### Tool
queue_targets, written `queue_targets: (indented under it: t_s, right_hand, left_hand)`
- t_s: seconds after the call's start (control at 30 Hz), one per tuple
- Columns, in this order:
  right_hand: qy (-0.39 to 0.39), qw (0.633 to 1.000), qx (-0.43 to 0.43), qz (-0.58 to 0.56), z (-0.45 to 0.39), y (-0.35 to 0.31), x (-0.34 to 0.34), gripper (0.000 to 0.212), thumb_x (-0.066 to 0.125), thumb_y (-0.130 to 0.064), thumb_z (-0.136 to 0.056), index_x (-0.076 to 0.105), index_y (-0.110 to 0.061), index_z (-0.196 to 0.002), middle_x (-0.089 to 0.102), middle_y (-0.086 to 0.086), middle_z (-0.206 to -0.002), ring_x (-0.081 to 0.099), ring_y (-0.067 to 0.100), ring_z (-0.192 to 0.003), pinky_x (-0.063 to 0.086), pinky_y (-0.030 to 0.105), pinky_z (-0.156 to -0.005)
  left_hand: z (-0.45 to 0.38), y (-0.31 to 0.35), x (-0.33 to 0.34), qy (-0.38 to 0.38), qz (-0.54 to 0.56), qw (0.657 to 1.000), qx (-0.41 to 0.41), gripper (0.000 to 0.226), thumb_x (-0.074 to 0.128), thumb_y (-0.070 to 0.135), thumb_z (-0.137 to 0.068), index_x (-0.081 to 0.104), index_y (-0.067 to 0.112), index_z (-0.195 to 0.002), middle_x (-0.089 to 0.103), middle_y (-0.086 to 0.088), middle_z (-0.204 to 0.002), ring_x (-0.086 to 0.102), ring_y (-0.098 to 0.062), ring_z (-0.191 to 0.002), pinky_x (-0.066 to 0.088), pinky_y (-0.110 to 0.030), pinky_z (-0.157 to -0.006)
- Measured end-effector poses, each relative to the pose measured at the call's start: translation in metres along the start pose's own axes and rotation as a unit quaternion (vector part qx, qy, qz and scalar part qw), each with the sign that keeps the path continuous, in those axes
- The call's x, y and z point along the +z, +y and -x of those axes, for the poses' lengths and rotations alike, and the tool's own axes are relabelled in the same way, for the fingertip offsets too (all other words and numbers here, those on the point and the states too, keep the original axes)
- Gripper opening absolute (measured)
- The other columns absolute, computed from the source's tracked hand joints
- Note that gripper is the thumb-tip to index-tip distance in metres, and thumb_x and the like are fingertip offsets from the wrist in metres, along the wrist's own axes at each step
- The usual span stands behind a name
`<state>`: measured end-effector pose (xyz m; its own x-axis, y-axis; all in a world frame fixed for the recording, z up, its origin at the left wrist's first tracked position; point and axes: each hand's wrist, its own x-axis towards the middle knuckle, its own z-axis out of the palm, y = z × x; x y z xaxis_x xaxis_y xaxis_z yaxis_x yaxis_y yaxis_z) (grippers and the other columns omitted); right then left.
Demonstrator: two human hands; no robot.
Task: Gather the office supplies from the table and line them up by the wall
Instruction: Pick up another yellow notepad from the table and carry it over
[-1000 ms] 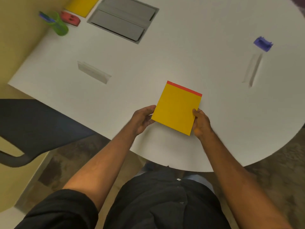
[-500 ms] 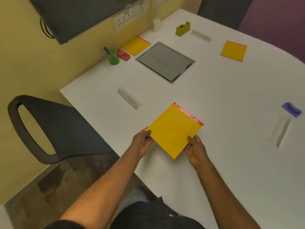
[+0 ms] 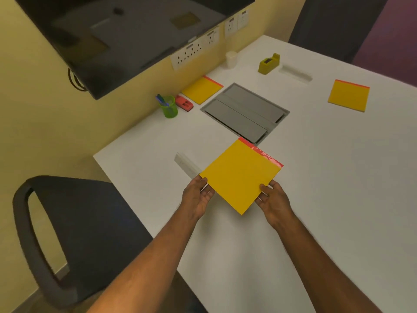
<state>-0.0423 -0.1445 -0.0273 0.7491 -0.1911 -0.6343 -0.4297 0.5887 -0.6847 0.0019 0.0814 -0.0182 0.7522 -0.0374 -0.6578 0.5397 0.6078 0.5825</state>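
A yellow pad with a red top strip (image 3: 240, 175) is held above the white table (image 3: 316, 177), my left hand (image 3: 198, 195) gripping its left corner and my right hand (image 3: 270, 199) its right edge. By the yellow wall sit a green pen cup (image 3: 168, 108) with blue pens, a red stapler (image 3: 184, 102) and a second yellow pad (image 3: 202, 89) in a row. A third yellow pad (image 3: 348, 95) lies far right. An olive tape dispenser (image 3: 268, 64) and a white cup (image 3: 231, 59) stand further back.
A grey cable hatch (image 3: 244, 112) is set into the table's middle. Wall sockets (image 3: 194, 53) and a dark screen (image 3: 126, 35) hang on the wall. A dark chair (image 3: 74, 233) stands at the table's left edge. A second chair back (image 3: 334, 21) is at the far end.
The view has swung up toward the wall. Both hands have carried the yellow pad forward and left across the table, turning it diagonal; the purple item has left the view.
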Motion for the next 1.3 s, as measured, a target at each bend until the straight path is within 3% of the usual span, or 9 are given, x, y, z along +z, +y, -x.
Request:
queue_targets:
  t_s: [0.17, 0.37, 0.5, 0.7, 0.9, 1.07, 1.3]
  right_hand:
    - [0.017, 0.999, -0.01, 0.043, -0.065, -0.029, 0.06, 0.028, 0.052, -0.005, -0.103, 0.062, -0.024, -0.121, 0.072, 0.005, -0.117, 0.072, 0.024, -0.099, 0.059, 0.034, -0.075]
    - [0.026, 0.994, -0.026, 0.098, -0.15, -0.054, 0.127, 0.033, 0.052, -0.004, -0.102, 0.061, -0.017, -0.131, 0.072, 0.008, -0.115, 0.068, 0.024, -0.097, 0.058, 0.033, -0.079]
    - [0.039, 0.99, -0.04, 0.131, -0.207, -0.07, 0.164, 0.035, 0.052, -0.002, -0.101, 0.06, -0.01, -0.134, 0.067, 0.017, -0.116, 0.065, 0.027, -0.098, 0.059, 0.042, -0.091]
    - [0.061, 0.988, -0.054, 0.134, -0.286, -0.105, 0.217, 0.044, 0.054, 0.003, -0.097, 0.055, -0.015, -0.138, 0.07, 0.02, -0.121, 0.068, 0.032, -0.1, 0.059, 0.039, -0.085]
    - [0.055, 0.986, -0.061, 0.146, -0.364, -0.135, 0.259, 0.042, 0.053, 0.005, -0.097, 0.053, -0.012, -0.136, 0.073, 0.015, -0.114, 0.071, 0.025, -0.089, 0.059, 0.034, -0.074]
    - [0.053, 0.984, -0.077, 0.152, -0.425, -0.153, 0.285, 0.042, 0.054, 0.007, -0.096, 0.052, -0.014, -0.132, 0.072, 0.01, -0.11, 0.071, 0.02, -0.084, 0.058, 0.026, -0.062]
    - [0.062, 0.988, -0.073, 0.122, -0.493, -0.155, 0.313, 0.039, 0.054, 0.008, -0.096, 0.053, -0.014, -0.129, 0.068, 0.011, -0.108, 0.068, 0.02, -0.083, 0.058, 0.021, -0.053]
  left_hand:
    - [-0.079, 0.057, 0.017, 0.008, -0.027, 1.0, -0.001, 0.026, 0.053, 0.003, -0.099, 0.065, 0.011, -0.12, 0.07, -0.008, -0.106, 0.067, -0.024, -0.088, 0.058, -0.036, -0.081]
    - [-0.177, 0.128, 0.037, 0.004, -0.067, 0.998, 0.003, 0.021, 0.051, 0.005, -0.101, 0.067, 0.016, -0.111, 0.076, 0.001, -0.091, 0.07, -0.02, -0.085, 0.058, -0.032, -0.072]
    - [-0.238, 0.166, 0.051, -0.007, -0.093, 0.996, 0.005, 0.023, 0.049, 0.007, -0.102, 0.065, 0.017, -0.116, 0.077, 0.003, -0.092, 0.071, -0.019, -0.087, 0.058, -0.031, -0.074]
    - [-0.319, 0.205, 0.079, 0.022, -0.088, 0.996, 0.016, 0.036, 0.05, 0.005, -0.102, 0.056, 0.01, -0.137, 0.067, -0.007, -0.117, 0.066, -0.024, -0.097, 0.056, -0.034, -0.079]
    - [-0.388, 0.236, 0.112, 0.054, -0.082, 0.994, 0.041, 0.034, 0.049, 0.001, -0.101, 0.058, 0.007, -0.133, 0.067, -0.002, -0.095, 0.065, -0.017, -0.078, 0.055, -0.028, -0.07]
    - [-0.446, 0.252, 0.132, 0.084, -0.063, 0.993, 0.054, 0.04, 0.052, -0.003, -0.099, 0.052, 0.0, -0.139, 0.062, -0.013, -0.115, 0.063, -0.017, -0.081, 0.054, -0.032, -0.083]
    - [-0.498, 0.265, 0.148, 0.1, -0.064, 0.991, 0.066, 0.038, 0.052, -0.004, -0.099, 0.053, 0.0, -0.137, 0.066, -0.017, -0.118, 0.066, -0.025, -0.098, 0.053, -0.031, -0.086]
